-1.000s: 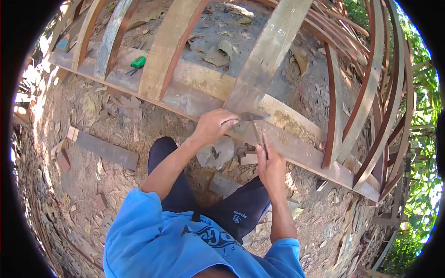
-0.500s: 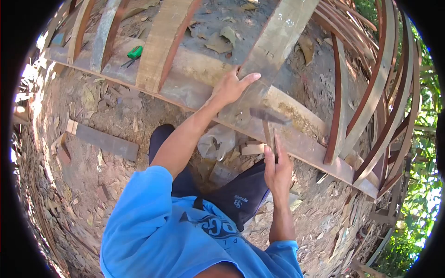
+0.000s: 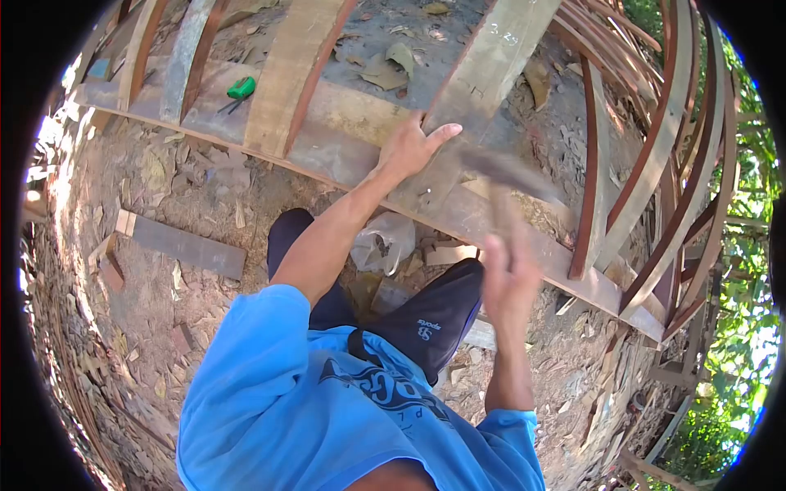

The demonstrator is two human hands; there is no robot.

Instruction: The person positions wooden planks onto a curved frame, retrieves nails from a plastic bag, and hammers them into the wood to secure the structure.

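Observation:
My left hand [image 3: 411, 149] is closed round the left edge of a wide wooden plank [image 3: 483, 69], its thumb lying across the top. The plank's lower end rests on a long board [image 3: 327, 159]. A small nail [image 3: 427, 192] stands up from the wood just below my left hand. In my closed right hand [image 3: 509, 278] is a hammer [image 3: 512, 173], smeared by motion. The hammer head hangs above the board, to the right of the nail and apart from it.
Other upright planks [image 3: 296, 74] stand along the board on the left. Curved timbers [image 3: 667, 139] rise at the right. A green tape measure [image 3: 241, 87] lies on the board. A loose offcut [image 3: 188, 245] and a plastic bag [image 3: 383, 243] lie on the littered ground.
My right hand and the hammer have moved to the right and the hammer head has risen. The nail, hidden before, now shows. My left hand stays on the plank.

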